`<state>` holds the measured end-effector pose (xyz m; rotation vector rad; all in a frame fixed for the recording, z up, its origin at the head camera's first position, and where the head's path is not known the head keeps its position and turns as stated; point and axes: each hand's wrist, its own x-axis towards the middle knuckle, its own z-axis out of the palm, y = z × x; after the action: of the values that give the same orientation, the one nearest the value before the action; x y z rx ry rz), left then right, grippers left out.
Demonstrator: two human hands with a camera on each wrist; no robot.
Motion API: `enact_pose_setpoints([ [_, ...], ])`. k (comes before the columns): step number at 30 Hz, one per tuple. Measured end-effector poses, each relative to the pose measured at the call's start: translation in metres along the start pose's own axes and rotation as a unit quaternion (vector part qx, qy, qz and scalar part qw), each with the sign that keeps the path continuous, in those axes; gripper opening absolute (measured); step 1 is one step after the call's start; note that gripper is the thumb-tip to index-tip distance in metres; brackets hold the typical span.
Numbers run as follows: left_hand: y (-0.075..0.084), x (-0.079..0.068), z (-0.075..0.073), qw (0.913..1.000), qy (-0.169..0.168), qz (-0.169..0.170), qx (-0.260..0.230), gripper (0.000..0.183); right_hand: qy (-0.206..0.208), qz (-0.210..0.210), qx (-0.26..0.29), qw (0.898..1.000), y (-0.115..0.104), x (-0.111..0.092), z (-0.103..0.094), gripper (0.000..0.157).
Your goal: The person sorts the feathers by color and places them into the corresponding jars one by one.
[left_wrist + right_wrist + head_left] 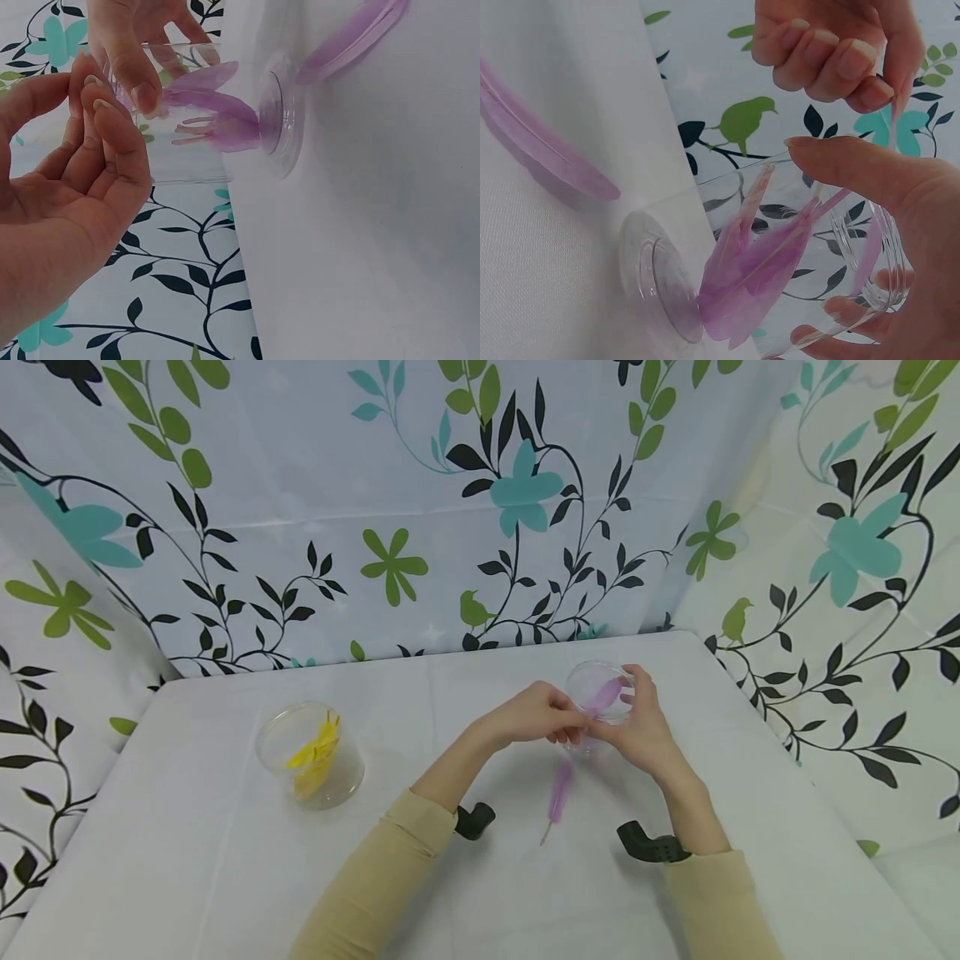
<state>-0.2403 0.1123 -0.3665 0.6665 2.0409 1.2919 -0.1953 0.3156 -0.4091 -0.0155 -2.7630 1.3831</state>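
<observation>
My right hand (639,731) holds a clear jar (652,262), thumb on one side near the rim and fingers round the other. Several purple feathers (757,277) lie inside it, toward the bottom. At the jar's mouth my left hand (536,717) pinches the thin quill of another purple feather (868,251), whose vane shows within the rim. The other fingers of the left hand are curled in the right wrist view. A loose purple feather (559,789) lies on the white table, just in front of the jar.
A second clear jar (272,747) with yellow feathers (315,760) stands on the left of the white-covered table (225,877). Leaf-patterned curtains (285,485) hang behind and at both sides. Black wrist bands (651,845) sit at the sleeves.
</observation>
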Motion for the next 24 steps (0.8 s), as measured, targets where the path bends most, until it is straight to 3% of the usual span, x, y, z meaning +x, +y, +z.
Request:
enact_pose_setpoints([
  [10,-0.003,-0.002,0.002,0.9968,0.077,0.009,-0.023,0.026,0.000,0.006,0.001,1.000,-0.001,0.000,0.002,0.104],
  [16,-0.005,-0.004,0.003,0.9939,0.101,0.023,-0.038,0.024,-0.003,0.014,0.000,1.000,-0.002,0.000,0.001,0.107],
  [24,-0.015,-0.005,0.007,0.9901,0.134,0.041,-0.011,0.020,-0.010,0.027,0.013,0.999,-0.004,-0.002,0.000,0.113],
])
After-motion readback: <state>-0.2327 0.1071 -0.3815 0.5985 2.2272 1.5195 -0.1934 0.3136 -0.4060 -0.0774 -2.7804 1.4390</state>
